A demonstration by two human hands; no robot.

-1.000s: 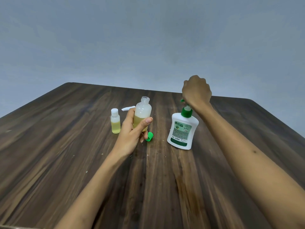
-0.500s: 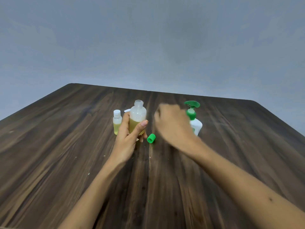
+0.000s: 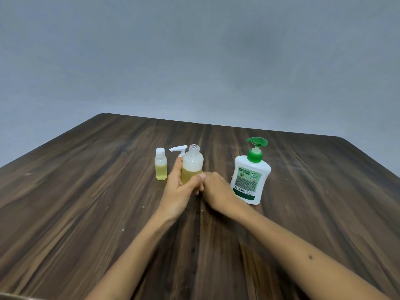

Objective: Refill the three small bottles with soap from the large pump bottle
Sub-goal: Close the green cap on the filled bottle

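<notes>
My left hand [image 3: 177, 189] is wrapped around an uncapped clear small bottle [image 3: 193, 161], upright and about half full of yellow soap. My right hand [image 3: 216, 190] rests low on the table right beside it, fingers curled over the spot where the green cap lay; the cap is hidden. A small capped bottle [image 3: 161, 167] with yellow soap stands to the left. Behind my left hand a white pump head [image 3: 178, 149] shows; the bottle under it is hidden. The large white pump bottle [image 3: 251, 178] with a green pump stands to the right, untouched.
All of this sits on a dark wooden table [image 3: 86, 202] whose far edge meets a plain grey wall. Both my forearms reach in from the near edge.
My right hand left the large bottle's pump, swung left and came down on the table over the green cap. My left hand kept hold of the open bottle.
</notes>
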